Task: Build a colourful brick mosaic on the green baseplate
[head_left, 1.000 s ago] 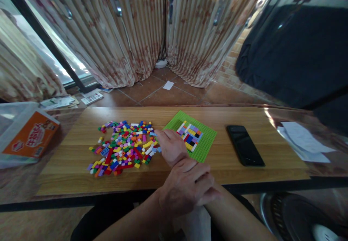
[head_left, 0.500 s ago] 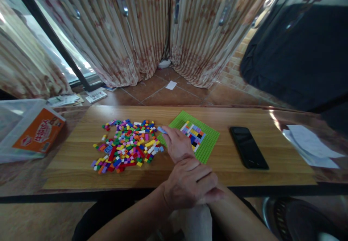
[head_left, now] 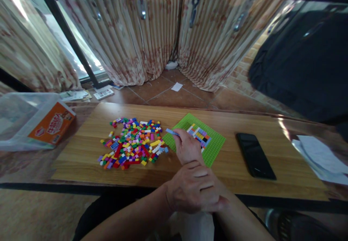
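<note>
My right hand (head_left: 189,146) is closed on a long light-blue toy brick (head_left: 172,131), which sticks out past the fingertips to the left. It is held over the left part of a green baseplate (head_left: 213,150). On that plate lies a patch of bricks (head_left: 202,134) in white, yellow, lavender, black and other colours, partly hidden by my right hand. My left hand (head_left: 193,188) is wrapped around my right wrist, below the plate's near corner. To the left of both hands spreads a pile of loose coloured bricks (head_left: 136,143).
A black phone (head_left: 255,155) lies on the wooden table (head_left: 81,154), right of the plate. White papers (head_left: 320,154) are at the right end. At the far left stands a clear plastic box (head_left: 16,121) with an orange label. Curtains (head_left: 152,45) hang beyond the table.
The view has swung, so the whole scene sits further right and slightly tilted. More of the light-blue brick shows in my right hand. My left hand keeps its hold on the wrist.
</note>
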The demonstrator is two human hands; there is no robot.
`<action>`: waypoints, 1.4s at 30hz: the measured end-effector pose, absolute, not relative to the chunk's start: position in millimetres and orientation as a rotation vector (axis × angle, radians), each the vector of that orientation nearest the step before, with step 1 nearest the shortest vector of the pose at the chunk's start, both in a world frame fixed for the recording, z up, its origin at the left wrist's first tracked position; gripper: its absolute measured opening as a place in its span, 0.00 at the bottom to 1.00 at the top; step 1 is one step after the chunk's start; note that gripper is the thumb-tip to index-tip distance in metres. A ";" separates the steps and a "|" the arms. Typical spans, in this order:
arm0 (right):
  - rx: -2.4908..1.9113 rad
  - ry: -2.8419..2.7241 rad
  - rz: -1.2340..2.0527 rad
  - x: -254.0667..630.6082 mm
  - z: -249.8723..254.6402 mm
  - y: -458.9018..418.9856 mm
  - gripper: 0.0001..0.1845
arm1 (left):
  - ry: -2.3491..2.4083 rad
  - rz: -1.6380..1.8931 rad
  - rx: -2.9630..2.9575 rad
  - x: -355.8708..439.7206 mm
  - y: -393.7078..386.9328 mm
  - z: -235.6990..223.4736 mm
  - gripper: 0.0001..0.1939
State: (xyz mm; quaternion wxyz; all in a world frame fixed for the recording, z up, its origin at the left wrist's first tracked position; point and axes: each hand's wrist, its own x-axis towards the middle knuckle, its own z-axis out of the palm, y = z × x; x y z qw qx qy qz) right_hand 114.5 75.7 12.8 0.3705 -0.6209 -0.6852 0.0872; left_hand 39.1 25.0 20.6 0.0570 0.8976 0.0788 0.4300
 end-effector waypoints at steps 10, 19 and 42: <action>-1.845 -1.267 0.130 232.9 35.8 65.8 0.14 | 0.914 1.210 2.321 21.0 60.5 16.1 0.05; -1.917 -1.390 0.477 242.8 31.1 56.4 0.15 | 1.235 0.952 2.059 15.1 83.7 5.9 0.18; -1.931 -1.609 0.284 218.5 21.9 62.9 0.13 | 1.357 0.610 2.272 12.4 89.2 6.6 0.19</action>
